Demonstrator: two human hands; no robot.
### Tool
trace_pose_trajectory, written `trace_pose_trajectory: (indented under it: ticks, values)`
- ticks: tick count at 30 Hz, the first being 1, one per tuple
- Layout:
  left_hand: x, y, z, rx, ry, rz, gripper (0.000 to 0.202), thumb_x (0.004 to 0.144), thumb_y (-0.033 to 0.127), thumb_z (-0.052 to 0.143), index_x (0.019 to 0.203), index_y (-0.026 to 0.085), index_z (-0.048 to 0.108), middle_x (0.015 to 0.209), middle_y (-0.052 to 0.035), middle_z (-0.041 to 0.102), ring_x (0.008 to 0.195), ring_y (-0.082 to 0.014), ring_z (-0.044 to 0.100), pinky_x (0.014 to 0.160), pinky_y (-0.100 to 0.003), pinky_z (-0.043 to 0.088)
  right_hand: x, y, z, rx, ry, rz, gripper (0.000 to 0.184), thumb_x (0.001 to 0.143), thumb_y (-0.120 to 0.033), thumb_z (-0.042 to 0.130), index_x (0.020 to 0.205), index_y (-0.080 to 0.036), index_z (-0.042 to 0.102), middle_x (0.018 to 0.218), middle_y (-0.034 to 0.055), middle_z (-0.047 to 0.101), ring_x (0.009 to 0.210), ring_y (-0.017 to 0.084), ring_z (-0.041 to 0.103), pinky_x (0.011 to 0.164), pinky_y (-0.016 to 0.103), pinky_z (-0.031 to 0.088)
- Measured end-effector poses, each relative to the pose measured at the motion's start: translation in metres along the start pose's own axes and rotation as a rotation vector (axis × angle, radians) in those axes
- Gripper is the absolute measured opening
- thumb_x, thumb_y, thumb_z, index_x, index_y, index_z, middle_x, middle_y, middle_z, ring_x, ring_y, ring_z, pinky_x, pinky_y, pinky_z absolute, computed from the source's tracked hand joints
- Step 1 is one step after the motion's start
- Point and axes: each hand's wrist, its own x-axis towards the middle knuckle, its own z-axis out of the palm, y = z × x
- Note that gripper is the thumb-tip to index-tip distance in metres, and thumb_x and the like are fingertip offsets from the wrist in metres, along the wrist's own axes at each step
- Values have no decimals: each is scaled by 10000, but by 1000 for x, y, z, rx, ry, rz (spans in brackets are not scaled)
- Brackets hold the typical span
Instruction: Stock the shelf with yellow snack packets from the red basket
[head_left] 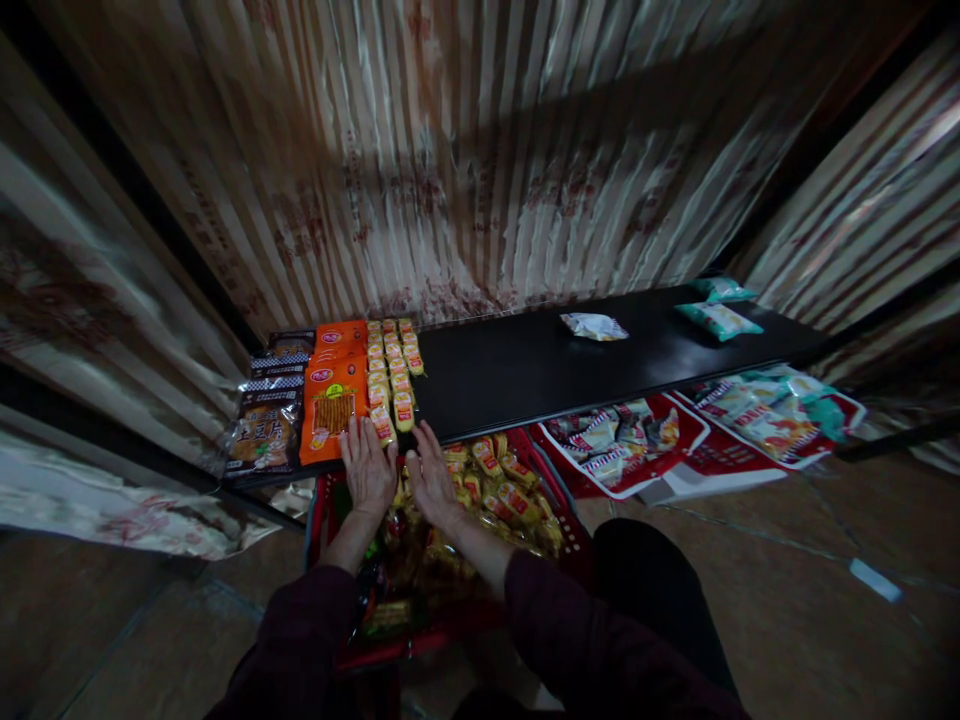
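My left hand [367,468] lies flat with fingers stretched out at the front edge of a black shelf [525,365], fingertips touching small yellow snack packs [391,375] laid in rows. My right hand [429,472] rests beside it, fingers extended toward the same rows at the shelf edge. Neither hand grips anything that I can see. Orange snack bags [334,400] lie left of the rows, and dark bags [266,420] lie further left. Below my hands a red basket [319,510] holds many more yellow packs [499,485].
A white packet [594,326] and two green packets [718,318] lie on the right part of the shelf. Red-and-white cartons of snack bags [622,440], [772,410] stand on the floor under it. Striped plastic curtains [450,160] hang behind and at both sides.
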Motion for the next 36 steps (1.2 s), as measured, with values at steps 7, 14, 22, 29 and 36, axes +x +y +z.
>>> trace_pose_trajectory:
  ticks: [7, 14, 22, 29, 36]
  values:
    - [7, 6, 6, -18, 6, -32, 551, 922, 309, 333, 1362, -22, 333, 1374, -248, 451, 1403, -283, 214, 1126, -525, 190, 41, 14, 8, -39, -70, -16, 607, 940, -427, 225, 1403, -57, 358, 1489, 168, 309, 1397, 234, 243, 1154, 438, 208]
    - [5, 4, 8, -64, 41, -33, 550, 926, 315, 342, 1362, -20, 328, 1360, -259, 461, 1402, -283, 216, 1123, -537, 187, 46, 19, 12, -59, -81, -31, 614, 935, -444, 233, 1393, -60, 375, 1461, 169, 360, 1388, 242, 266, 1151, 452, 217]
    - [-15, 17, -15, -281, 133, 244, 448, 899, 190, 370, 1332, 83, 412, 1333, -189, 515, 1374, -252, 297, 1090, -494, 311, 20, 12, -7, -30, 30, -118, 507, 942, -345, 281, 1355, -86, 419, 1423, 171, 412, 1340, 212, 353, 1127, 419, 282]
    - [-81, 50, -4, -459, -93, 261, 442, 828, 121, 416, 1265, 117, 481, 1267, -165, 562, 1268, -235, 449, 1057, -452, 389, -38, 42, -28, -59, -102, -176, 485, 872, -171, 328, 1344, -117, 426, 1370, 147, 478, 1307, 197, 402, 1108, 428, 328]
    - [-121, 74, 23, -435, -565, -133, 517, 775, 58, 400, 1286, 69, 475, 1372, -186, 464, 1299, -233, 423, 1089, -379, 353, -71, 86, -60, -229, -323, 45, 497, 819, -134, 417, 1312, -90, 461, 1356, 187, 482, 1311, 246, 400, 1082, 460, 353]
